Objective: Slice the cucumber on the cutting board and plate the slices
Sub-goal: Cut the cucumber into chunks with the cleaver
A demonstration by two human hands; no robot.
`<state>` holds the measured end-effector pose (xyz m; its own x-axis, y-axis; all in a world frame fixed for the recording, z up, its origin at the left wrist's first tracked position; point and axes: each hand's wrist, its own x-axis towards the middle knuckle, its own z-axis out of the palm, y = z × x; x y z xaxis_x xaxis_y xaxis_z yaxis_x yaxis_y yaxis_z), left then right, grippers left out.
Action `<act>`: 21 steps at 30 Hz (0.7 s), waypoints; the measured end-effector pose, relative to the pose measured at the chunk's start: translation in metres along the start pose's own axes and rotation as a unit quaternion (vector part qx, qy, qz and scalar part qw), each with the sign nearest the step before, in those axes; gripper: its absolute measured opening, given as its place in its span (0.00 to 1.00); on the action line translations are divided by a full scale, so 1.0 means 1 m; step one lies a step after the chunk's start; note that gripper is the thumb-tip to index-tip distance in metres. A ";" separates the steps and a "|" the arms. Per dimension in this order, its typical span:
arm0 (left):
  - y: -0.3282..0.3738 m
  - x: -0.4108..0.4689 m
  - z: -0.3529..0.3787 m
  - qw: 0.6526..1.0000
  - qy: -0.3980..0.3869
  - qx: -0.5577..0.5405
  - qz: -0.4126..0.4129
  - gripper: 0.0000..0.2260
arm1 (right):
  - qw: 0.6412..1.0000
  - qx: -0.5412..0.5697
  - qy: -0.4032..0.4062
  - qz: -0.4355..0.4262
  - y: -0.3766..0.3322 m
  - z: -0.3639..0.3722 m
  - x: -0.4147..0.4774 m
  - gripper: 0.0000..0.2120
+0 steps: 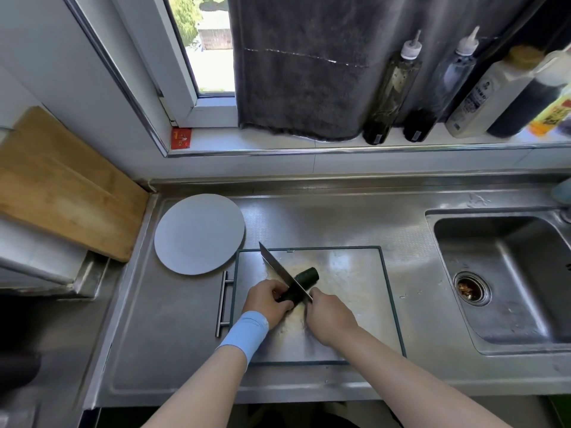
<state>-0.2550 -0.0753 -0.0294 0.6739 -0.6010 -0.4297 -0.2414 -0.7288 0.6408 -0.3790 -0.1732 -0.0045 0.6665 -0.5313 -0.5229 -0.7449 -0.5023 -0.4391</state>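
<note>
Cucumber (306,278) in left hand (267,299), under knife (278,267)

1. White bottle (482,97), upper right on the sill: dark print runs down its label, too blurred to read.
2. Yellow-labelled bottle (553,115), far right edge: red characters, not legible.
3. Small red box (181,138), left end of the sill: a pale mark, no readable words.
4. Dark squeeze bottle (390,88): a tiny sticker near its base, unreadable.
</note>
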 end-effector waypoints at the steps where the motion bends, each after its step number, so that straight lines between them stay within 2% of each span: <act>1: 0.001 0.000 0.000 1.000 -0.008 0.011 0.000 0.15 | 1.000 -0.001 0.000 0.000 0.000 0.000 0.000 0.06; 4: 0.002 -0.002 0.000 0.999 -0.036 0.037 0.008 0.18 | 1.000 0.004 -0.005 -0.003 0.001 -0.001 -0.002 0.07; 8: 0.001 -0.001 -0.003 0.996 -0.050 0.055 -0.039 0.15 | 1.000 0.024 0.005 -0.006 0.002 -0.011 -0.004 0.09; 9: 0.000 0.000 -0.005 0.996 -0.048 0.032 -0.075 0.14 | 1.000 0.028 0.008 -0.006 0.002 -0.013 -0.005 0.09; 11: -0.002 0.001 -0.006 0.983 -0.046 -0.082 -0.155 0.15 | 0.999 0.032 0.010 -0.006 0.003 -0.017 -0.007 0.09; 13: -0.004 0.000 -0.007 0.950 -0.055 -0.215 -0.220 0.15 | 1.000 0.028 0.008 -0.008 0.004 -0.018 -0.008 0.09; 14: -0.006 0.000 -0.006 0.939 -0.055 -0.248 -0.231 0.15 | 1.000 0.025 0.007 -0.009 0.004 -0.018 -0.008 0.09; 17: -0.017 -0.002 -0.002 0.947 -0.047 -0.235 -0.212 0.15 | 1.000 0.019 0.002 -0.007 0.008 -0.015 -0.009 0.11; 19: -0.020 -0.005 -0.002 0.979 -0.027 -0.138 -0.149 0.14 | 1.000 0.017 -0.002 -0.003 0.011 -0.012 -0.010 0.11; 21: -0.021 -0.008 -0.006 0.997 0.005 -0.055 -0.050 0.14 | 1.000 0.016 0.000 -0.002 0.014 -0.010 -0.011 0.11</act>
<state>-0.2510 -0.0531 -0.0358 0.6974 -0.5242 -0.4887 -0.0954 -0.7437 0.6616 -0.3961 -0.1809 0.0023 0.6701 -0.5296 -0.5201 -0.7422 -0.4825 -0.4651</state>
